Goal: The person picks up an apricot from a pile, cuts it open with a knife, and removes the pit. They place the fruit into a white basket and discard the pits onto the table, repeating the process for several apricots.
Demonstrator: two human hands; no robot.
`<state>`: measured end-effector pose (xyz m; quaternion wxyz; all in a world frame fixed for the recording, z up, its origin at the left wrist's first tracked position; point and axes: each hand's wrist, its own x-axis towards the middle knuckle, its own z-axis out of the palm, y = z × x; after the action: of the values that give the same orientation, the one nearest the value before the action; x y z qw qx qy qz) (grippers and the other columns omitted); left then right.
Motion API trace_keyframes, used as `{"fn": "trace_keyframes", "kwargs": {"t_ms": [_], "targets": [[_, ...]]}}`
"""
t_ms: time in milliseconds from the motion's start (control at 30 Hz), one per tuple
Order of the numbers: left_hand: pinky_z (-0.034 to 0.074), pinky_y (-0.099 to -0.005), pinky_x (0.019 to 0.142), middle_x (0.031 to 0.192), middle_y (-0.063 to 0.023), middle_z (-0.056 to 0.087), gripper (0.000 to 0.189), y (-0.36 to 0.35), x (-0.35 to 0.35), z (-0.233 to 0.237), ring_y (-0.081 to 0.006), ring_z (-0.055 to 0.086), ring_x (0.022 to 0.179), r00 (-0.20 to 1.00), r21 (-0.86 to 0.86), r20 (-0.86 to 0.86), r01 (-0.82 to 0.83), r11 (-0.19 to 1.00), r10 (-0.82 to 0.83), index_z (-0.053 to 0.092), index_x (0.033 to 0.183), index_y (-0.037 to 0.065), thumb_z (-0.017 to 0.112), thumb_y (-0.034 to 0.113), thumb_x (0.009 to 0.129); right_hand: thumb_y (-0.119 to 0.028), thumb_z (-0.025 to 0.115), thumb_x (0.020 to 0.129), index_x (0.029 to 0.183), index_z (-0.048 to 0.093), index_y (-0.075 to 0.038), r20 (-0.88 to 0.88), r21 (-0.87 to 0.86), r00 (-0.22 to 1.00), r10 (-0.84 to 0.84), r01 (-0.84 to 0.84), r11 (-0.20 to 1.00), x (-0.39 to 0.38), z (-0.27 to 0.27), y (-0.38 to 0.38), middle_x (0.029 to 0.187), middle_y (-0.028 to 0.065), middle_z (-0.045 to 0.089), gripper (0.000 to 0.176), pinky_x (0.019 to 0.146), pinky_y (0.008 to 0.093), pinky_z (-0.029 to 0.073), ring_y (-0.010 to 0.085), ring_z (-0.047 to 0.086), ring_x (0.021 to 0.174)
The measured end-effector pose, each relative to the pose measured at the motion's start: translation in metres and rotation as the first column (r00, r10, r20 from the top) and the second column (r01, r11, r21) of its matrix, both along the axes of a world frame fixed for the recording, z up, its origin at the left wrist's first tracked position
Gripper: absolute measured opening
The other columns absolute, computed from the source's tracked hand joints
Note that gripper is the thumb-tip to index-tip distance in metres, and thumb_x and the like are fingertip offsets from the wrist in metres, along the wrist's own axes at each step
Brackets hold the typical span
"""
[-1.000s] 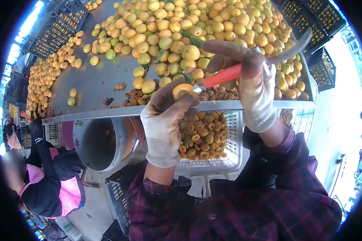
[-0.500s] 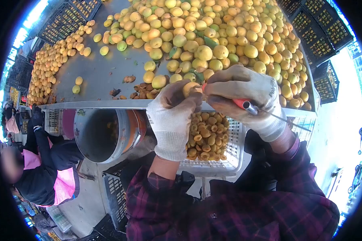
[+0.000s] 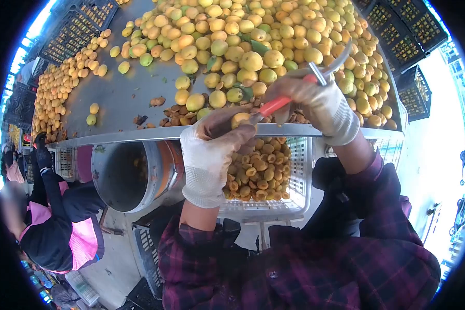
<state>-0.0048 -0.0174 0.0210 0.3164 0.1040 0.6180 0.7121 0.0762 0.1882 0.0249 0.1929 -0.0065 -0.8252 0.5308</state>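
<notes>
My left hand (image 3: 206, 155), in a white knit glove with a stained palm, is closed around an apricot (image 3: 238, 120) just above the table's front edge. My right hand (image 3: 323, 103), gloved alike, grips a red-handled pitting tool (image 3: 276, 105). The tool's metal tip is at the apricot's right side; whether it is inside the flesh is hard to see. From the tool's other end, a metal tube and a curved metal piece stick up beyond my right hand. Below my hands, halved apricots (image 3: 258, 175) lie in a white plastic basket (image 3: 298, 194).
Whole apricots (image 3: 294, 36) cover much of the metal table (image 3: 124, 95), with brown scraps (image 3: 175, 114) near its edge. A large bucket (image 3: 120, 178) lies tilted at left. Black crates (image 3: 403, 31) stand at right. A co-worker (image 3: 62, 227) sits at far left.
My right hand has tilted the tool, so its tube and curved end now point up and right instead of down. My left hand, still on the apricot, has shifted slightly left.
</notes>
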Motion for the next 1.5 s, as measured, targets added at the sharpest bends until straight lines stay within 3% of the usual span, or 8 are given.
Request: {"fn": "trace_keyframes", "kwargs": {"t_ms": [67,333,467,700,900,1000,1233,1500], "targets": [[0.059,-0.0259,0.062,0.089,-0.0112,0.072,0.032,0.001,0.002,0.007,-0.0154,0.070,0.071,0.995,0.085,0.095,0.015,0.996,-0.023,0.067,0.111,-0.009,0.073,-0.005,0.080,-0.016,0.064,0.097,0.101,0.066,0.002,0.254,-0.899,0.961,0.113,0.192,0.393,-0.002,-0.001,-0.003,0.089,0.0120,0.070,0.018,0.066,0.0324,0.059,0.0224,0.071,0.076],[0.059,-0.0285,0.057,0.089,-0.0148,0.072,0.024,0.009,-0.006,-0.015,-0.0223,0.071,0.068,0.971,0.155,0.219,-0.136,0.979,0.100,0.066,0.106,-0.008,0.071,0.007,0.088,-0.032,0.067,0.097,0.110,0.061,0.002,0.306,-0.944,0.935,-0.179,0.323,0.071,-0.026,-0.032,-0.023,0.094,0.0113,0.068,0.037,0.062,0.0340,0.060,0.0196,0.068,0.071],[0.056,-0.0280,0.054,0.089,-0.0162,0.071,0.025,0.015,-0.012,-0.020,-0.0240,0.070,0.066,0.942,0.162,0.272,-0.244,0.956,0.194,0.067,0.106,-0.008,0.068,0.011,0.090,-0.041,0.069,0.094,0.115,0.061,0.004,0.121,-0.808,0.939,-0.323,0.282,0.517,-0.034,-0.023,-0.020,0.108,0.0134,0.068,0.051,0.071,0.0380,0.062,0.0216,0.071,0.080],[0.054,-0.0306,0.078,0.091,-0.0143,0.073,0.030,0.002,0.001,-0.021,-0.0159,0.070,0.085,0.784,-0.450,-0.335,0.355,0.819,-0.523,0.070,0.108,-0.005,0.069,0.015,0.086,-0.036,0.067,0.095,0.095,0.069,0.006,0.013,-0.665,0.946,-0.323,0.249,0.704,-0.039,-0.004,-0.014,0.085,0.0132,0.073,0.042,0.070,0.0328,0.059,0.0224,0.072,0.078],[0.054,-0.0337,0.076,0.096,-0.0184,0.073,0.036,-0.006,0.003,-0.014,-0.0268,0.072,0.087,0.793,-0.451,-0.461,0.177,0.875,-0.399,0.068,0.112,-0.002,0.072,0.023,0.086,-0.024,0.072,0.085,0.091,0.073,0.002,0.368,-0.156,0.915,-0.166,0.237,0.959,-0.085,0.010,-0.030,0.076,0.0064,0.072,0.027,0.061,0.0242,0.049,0.0090,0.064,0.066],[0.054,-0.0369,0.076,0.096,-0.0196,0.072,0.037,-0.013,0.002,-0.006,-0.0308,0.071,0.088,0.800,-0.482,-0.432,0.185,0.856,-0.416,0.069,0.112,0.000,0.071,0.027,0.086,-0.041,0.072,0.082,0.089,0.075,-0.002,0.308,0.395,0.925,-0.222,0.088,0.915,-0.140,-0.011,-0.033,0.071,0.0099,0.071,0.041,0.061,0.0339,0.051,0.0200,0.067,0.065],[0.053,-0.0403,0.079,0.098,-0.0200,0.070,0.033,-0.038,-0.010,-0.004,-0.0355,0.069,0.091,0.777,-0.504,-0.498,0.102,0.858,-0.384,0.069,0.111,0.003,0.069,0.025,0.086,-0.057,0.071,0.075,0.088,0.074,-0.002,0.530,0.690,0.775,-0.344,-0.158,0.707,-0.223,-0.036,-0.082,0.099,0.0188,0.072,0.057,0.082,0.0425,0.054,0.0323,0.070,0.094],[0.052,-0.0400,0.073,0.094,-0.0205,0.068,0.048,-0.052,-0.026,0.004,-0.0332,0.067,0.080,0.797,-0.106,-0.581,-0.276,0.955,0.166,0.060,0.121,-0.002,0.077,0.015,0.079,-0.019,0.079,0.073,0.093,0.075,-0.003,0.509,0.189,0.857,0.080,-0.202,0.961,-0.200,-0.004,-0.054,0.085,0.0080,0.072,0.026,0.075,0.0292,0.055,0.0156,0.069,0.077]]}}
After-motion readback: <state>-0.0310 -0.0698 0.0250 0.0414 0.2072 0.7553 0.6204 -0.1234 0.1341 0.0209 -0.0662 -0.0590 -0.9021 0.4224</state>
